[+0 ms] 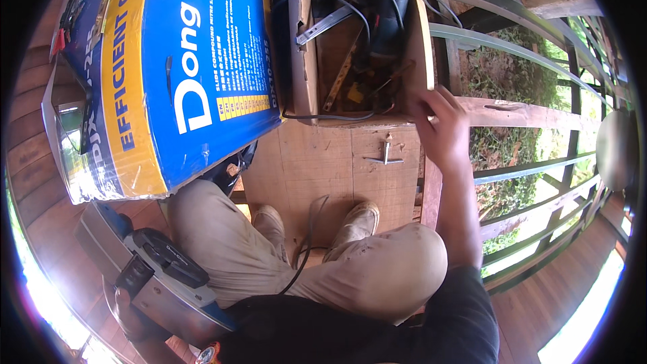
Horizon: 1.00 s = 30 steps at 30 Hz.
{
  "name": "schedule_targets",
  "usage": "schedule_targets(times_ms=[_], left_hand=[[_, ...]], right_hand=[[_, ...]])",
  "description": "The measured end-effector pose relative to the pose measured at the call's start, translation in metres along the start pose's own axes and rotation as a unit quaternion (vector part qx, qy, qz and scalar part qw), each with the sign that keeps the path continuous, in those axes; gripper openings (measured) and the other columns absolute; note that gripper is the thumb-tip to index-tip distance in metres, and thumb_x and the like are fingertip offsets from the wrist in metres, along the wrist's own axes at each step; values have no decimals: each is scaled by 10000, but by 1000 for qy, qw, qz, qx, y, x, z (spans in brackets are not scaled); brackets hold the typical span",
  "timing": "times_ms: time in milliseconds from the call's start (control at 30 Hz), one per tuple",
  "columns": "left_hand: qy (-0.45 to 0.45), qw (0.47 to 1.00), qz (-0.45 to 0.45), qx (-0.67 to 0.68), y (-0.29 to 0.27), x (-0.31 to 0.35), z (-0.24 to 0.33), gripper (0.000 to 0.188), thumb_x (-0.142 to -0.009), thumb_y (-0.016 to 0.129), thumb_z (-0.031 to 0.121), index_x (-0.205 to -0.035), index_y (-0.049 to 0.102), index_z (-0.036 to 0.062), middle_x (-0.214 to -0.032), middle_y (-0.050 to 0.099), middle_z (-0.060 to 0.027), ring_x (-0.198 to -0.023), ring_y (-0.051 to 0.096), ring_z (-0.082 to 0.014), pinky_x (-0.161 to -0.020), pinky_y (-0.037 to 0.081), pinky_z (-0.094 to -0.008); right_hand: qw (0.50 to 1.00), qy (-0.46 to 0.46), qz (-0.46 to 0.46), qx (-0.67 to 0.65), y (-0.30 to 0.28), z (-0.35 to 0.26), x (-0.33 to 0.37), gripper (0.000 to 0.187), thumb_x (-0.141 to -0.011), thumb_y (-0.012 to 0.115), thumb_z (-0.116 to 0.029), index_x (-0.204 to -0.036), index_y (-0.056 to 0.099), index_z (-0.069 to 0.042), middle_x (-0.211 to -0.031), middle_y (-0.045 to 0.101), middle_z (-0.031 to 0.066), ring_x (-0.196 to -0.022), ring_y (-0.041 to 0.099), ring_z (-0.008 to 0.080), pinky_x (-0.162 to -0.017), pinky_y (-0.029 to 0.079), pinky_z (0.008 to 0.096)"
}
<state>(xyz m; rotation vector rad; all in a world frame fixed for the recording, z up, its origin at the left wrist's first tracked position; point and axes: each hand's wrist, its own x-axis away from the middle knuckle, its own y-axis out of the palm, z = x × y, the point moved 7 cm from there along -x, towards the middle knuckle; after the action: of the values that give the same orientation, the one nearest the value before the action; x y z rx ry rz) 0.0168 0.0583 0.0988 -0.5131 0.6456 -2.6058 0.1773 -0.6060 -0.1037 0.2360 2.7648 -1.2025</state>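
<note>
My left hand (128,313) is at the lower left, wrapped against a corded power tool that looks like an electric planer (165,273). It has a grey body, blue ends and a black handle, and rests by my left thigh, hiding some of the fingers. Ahead, my right hand (445,128) is closed at the near right corner of an open cardboard box (306,87), fingers bent over its rim and slightly blurred. In that box lie a dark cylindrical power tool (391,17) with a black cord, a metal bar (327,25) and small parts too dark to name.
A large blue and yellow carton (195,61) stands to the left of the open box. On the wooden board (303,162) before me lies a T-shaped metal key (385,155). Slatted railings (526,114) run along the right. A grey cord (310,236) passes between my legs.
</note>
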Motion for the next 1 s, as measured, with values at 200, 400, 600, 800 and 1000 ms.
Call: schedule_targets(times_ms=[200,400,600,800,1000], left_hand=[[1,1000,5,1,3,6,-3,950,-897,761,619,-1502,472,-53,-1352,630,-142,-1190,644,-238,-1041,504,-384],[1,1000,14,3,-6,12,-8,933,-902,756,611,-1498,477,-51,-1347,634,-142,-1188,646,-239,-1041,506,-384],[3,1000,10,4,-16,10,-14,917,-908,751,603,-1495,481,-48,-1342,637,-141,-1187,647,-240,-1040,507,-384],[7,1000,8,6,-21,10,-15,900,-913,747,594,-1491,485,-45,-1337,641,-140,-1186,649,-241,-1039,509,-384],[9,1000,9,17,-20,8,-23,884,-919,742,586,-1487,490,-42,-1332,645,-140,-1184,651,-241,-1039,511,-384]], right_hand=[[892,-130,-323,289,131,15,-59,256,-912,685,-113,-1153,774,-106,-1059,761,123,-1054,728,342,-1017,547,434],[848,-62,-432,303,149,33,-79,256,-914,652,-116,-1119,802,-135,-1142,785,165,-1121,739,361,-976,581,464],[880,-4,-383,280,110,35,-92,273,-895,652,-118,-1118,805,-151,-1100,782,181,-1054,757,357,-909,609,478],[883,-24,-347,317,104,33,-129,215,-888,665,-129,-1050,806,-110,-1092,782,189,-1062,754,369,-907,608,486],[916,-47,-323,233,106,14,-125,295,-893,687,-147,-1176,767,-122,-1189,748,189,-1115,736,361,-938,599,476]])
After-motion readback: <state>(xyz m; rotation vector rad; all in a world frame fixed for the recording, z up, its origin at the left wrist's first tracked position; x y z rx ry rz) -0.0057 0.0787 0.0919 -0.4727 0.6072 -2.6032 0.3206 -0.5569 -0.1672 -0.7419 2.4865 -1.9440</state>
